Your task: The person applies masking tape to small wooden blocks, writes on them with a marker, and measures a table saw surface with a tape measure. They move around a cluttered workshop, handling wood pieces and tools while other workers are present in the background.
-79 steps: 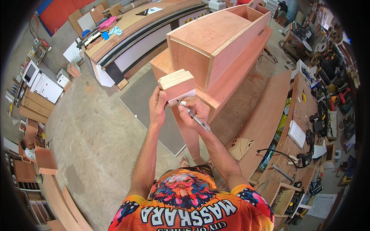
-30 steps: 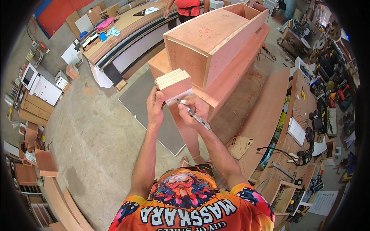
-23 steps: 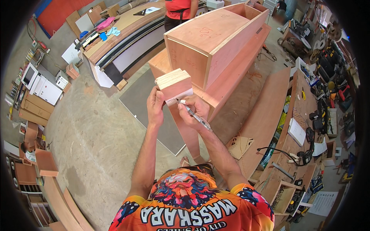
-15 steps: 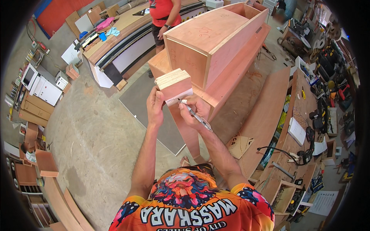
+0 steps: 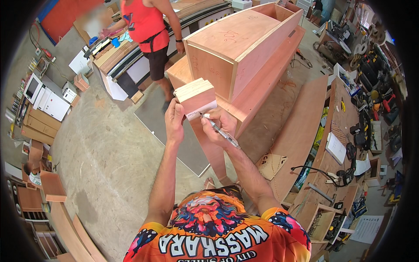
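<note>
Stack: a thick wad of thin wood pieces (image 5: 196, 97), held up in front of the chest, pinkish face toward the wearer, pale layered edges on top and a little uneven.
White strip: runs along the lower part of that face (image 5: 205, 108), with dark handwriting at its left end, too small to read.
Left hand: clamped on the stack's left side (image 5: 174, 121), thumb lying along the near face.
Right hand: closed around the pen (image 5: 221, 123), just below and right of the stack; whether it also touches the wood, I cannot tell.
Pen: slim and clear-bodied (image 5: 225, 136), slanting down to the right, its tip at the white strip.
Shirt: orange, brightly patterned (image 5: 205, 216), below the forearms.
Box: long, pinkish wood with red marks (image 5: 235, 37), on a wider wooden base (image 5: 273, 76), beyond the stack.
Grey panel: flat on the floor (image 5: 183, 150), lower than the hands.
Curved sheet: brown wood (image 5: 301, 124), to the right of the base.
Right counter: wooden (image 5: 345, 120), carrying a white pad (image 5: 335, 148), yellow-handled pliers (image 5: 343, 106) and a black cord (image 5: 313, 170).
Far counter: a blue cup (image 5: 115, 42) stands at its left end.
Co-worker: red sleeveless top, dark shorts (image 5: 150, 32), between the far counter and the box, one arm reaching out over the far counter.
</note>
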Available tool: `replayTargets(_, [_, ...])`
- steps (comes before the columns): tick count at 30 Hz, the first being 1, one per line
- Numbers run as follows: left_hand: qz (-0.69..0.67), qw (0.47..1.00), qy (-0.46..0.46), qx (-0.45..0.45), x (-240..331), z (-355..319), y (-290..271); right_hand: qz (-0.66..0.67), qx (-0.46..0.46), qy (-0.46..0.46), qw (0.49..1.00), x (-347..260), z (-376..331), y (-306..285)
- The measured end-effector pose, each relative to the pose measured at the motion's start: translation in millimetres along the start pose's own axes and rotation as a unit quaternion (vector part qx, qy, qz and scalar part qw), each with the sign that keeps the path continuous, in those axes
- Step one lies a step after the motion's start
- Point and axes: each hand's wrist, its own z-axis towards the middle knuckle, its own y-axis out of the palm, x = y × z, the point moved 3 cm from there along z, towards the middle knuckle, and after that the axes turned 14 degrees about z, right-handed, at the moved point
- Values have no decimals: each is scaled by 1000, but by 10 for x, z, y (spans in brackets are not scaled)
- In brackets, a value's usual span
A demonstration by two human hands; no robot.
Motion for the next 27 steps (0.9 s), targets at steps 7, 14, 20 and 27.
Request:
replayTargets(7, [1,1000,12,-2,-21,-1,9,48,21,30,998,119,-75,-46])
replayTargets(14, [5,1000,8,2,-1,-12,12,49,23,36,998,146,-76,-51])
replayTargets(20, [-2,1000,7,-11,-12,-24,-32,122,40,76,989,34,-89,-59])
replayTargets(27, [-5,1000,1,14,-159,12,-74,65,34,157,985,29,-304,-729])
